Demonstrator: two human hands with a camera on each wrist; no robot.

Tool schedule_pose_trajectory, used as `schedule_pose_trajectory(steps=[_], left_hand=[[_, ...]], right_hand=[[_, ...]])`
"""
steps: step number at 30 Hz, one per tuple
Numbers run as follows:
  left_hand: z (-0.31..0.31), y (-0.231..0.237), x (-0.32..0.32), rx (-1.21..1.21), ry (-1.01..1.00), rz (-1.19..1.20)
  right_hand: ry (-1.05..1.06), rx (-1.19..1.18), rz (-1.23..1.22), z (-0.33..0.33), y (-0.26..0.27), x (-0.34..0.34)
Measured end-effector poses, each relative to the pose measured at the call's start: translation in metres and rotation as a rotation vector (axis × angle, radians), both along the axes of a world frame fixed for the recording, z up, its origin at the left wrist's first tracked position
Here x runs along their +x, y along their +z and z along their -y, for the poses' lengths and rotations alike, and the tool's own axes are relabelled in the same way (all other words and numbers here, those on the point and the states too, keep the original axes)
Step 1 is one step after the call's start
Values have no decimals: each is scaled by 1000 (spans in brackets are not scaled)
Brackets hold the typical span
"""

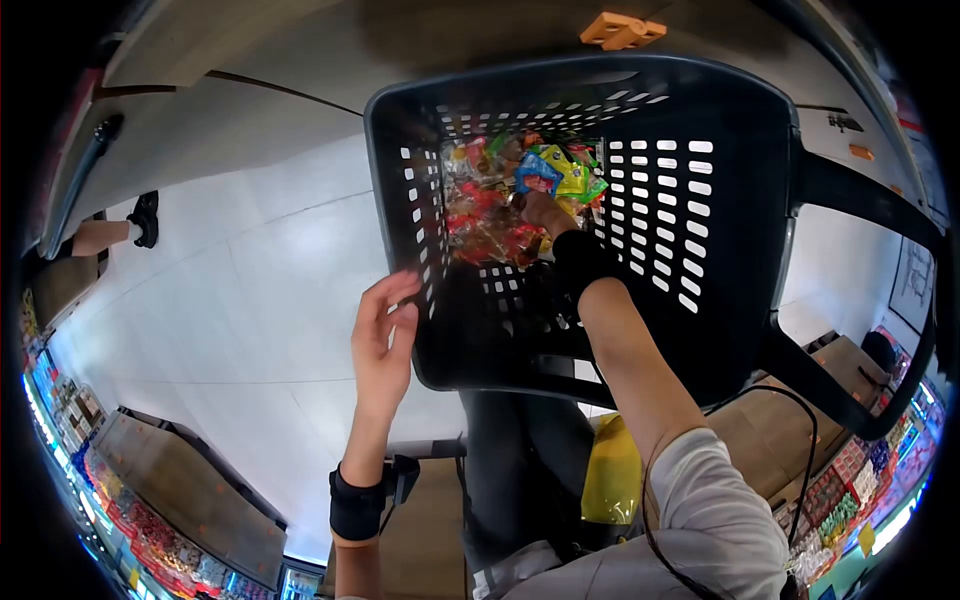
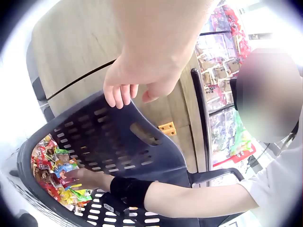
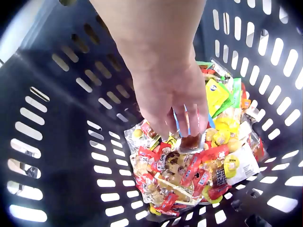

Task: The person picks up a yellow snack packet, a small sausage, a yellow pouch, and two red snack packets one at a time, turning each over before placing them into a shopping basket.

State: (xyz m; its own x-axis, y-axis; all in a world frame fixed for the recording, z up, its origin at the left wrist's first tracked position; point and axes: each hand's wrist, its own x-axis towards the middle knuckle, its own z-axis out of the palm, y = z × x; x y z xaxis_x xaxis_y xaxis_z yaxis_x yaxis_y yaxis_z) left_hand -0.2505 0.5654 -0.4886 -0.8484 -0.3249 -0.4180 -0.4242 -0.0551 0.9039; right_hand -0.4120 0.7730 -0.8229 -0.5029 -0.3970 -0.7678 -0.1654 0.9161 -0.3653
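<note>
A dark shopping basket (image 1: 690,230) with slotted walls holds a heap of small wrapped snacks (image 3: 175,175) at its bottom. My right hand (image 3: 170,99) reaches down inside and pinches a small brown snack packet (image 3: 191,143) in a clear wrapper between its fingertips. Blue wrapping shows behind those fingers, while yellow packets (image 3: 216,97) and green ones lie just beyond. Outside the basket's left wall, my left hand (image 1: 382,325) is held at the rim with fingers loosely extended and nothing in it.
The basket's large handle (image 1: 925,300) sticks out to the right. Wooden cabinets with an orange hinge (image 2: 167,128) stand close beside the basket. A yellow bag (image 1: 612,475) is near my legs. Another person's foot (image 1: 147,220) shows at the left on the white floor (image 1: 260,270).
</note>
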Motion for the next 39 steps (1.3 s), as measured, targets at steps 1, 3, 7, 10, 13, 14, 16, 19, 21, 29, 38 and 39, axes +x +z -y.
schedule_pose_trajectory(steps=[1,3,7,10,13,14,16,19,21,29,38,39], left_hand=[[0,-2,1,3,-2,-12],[-2,-4,3,14,-7,-5],[-4,-13,5,45,12,-3],[-4,-24,6,36,1,0],[-3,-29,6,29,-14,10],[-3,-29,6,20,-21,15],[-1,-31,5,3,-29,21],[1,-33,6,-12,-33,29],[2,-33,6,-13,-36,30],[-5,12,0,-21,-40,18],[-24,110,-12,-45,-92,-68],[-27,120,-13,-62,-105,-77]], right_hand=[[5,1,0,-1,-13,3],[17,0,-4,-1,-41,7],[-9,-16,-52,9,-30,14],[38,8,-102,13,-61,21],[-1,-24,-116,14,-70,26],[10,15,-146,20,-55,25],[48,-4,-102,26,-37,20],[66,-164,0,22,-36,21],[-3,-255,-97,22,-35,29],[-156,-258,-209,20,2,10],[-331,-381,-28,-2,153,-47],[-577,-417,183,-6,172,-47]])
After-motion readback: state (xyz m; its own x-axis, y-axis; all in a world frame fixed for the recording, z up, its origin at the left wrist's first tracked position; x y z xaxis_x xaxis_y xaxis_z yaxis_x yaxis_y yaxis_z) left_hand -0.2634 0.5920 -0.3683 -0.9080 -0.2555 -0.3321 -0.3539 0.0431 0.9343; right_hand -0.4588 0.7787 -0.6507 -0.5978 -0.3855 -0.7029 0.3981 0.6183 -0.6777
